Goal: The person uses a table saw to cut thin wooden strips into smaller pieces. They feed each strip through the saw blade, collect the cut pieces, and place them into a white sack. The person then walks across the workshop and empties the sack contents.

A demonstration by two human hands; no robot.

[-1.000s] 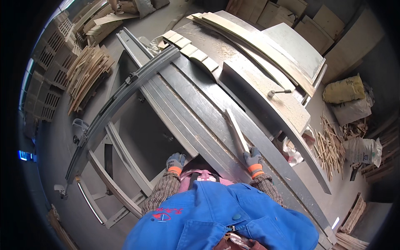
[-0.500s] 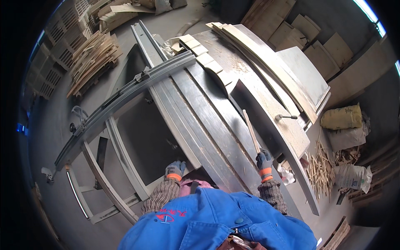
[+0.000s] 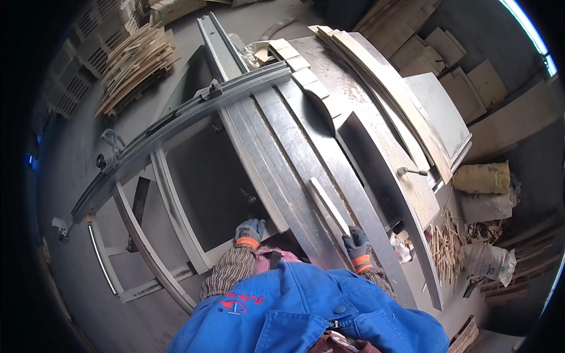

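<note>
A panel saw's metal table point(image 3: 291, 159), with long grooves, stretches away in front of me. My right hand point(image 3: 357, 246), in a grey-blue glove with an orange cuff, is closed on the near end of a narrow pale wood strip point(image 3: 328, 205). The strip points away and to the left, over the grooved table; whether it touches the surface I cannot tell. My left hand point(image 3: 249, 231), gloved alike, has its fingers curled over the near rail point(image 3: 220, 250) of the metal side frame, just left of the table's near corner.
A long metal fence point(image 3: 406, 229) stands right of the grooved table, with long boards point(image 3: 391, 88) lying beyond it. A crossbar point(image 3: 182, 115) spans the far left. Wood offcuts point(image 3: 138, 65) are stacked on the floor; thin sticks point(image 3: 446, 241) and sacks point(image 3: 482, 177) lie at right.
My right hand has moved left, bringing the wood strip from beside the fence to over the grooved table. My left hand keeps its place on the rail. The view has shifted slightly.
</note>
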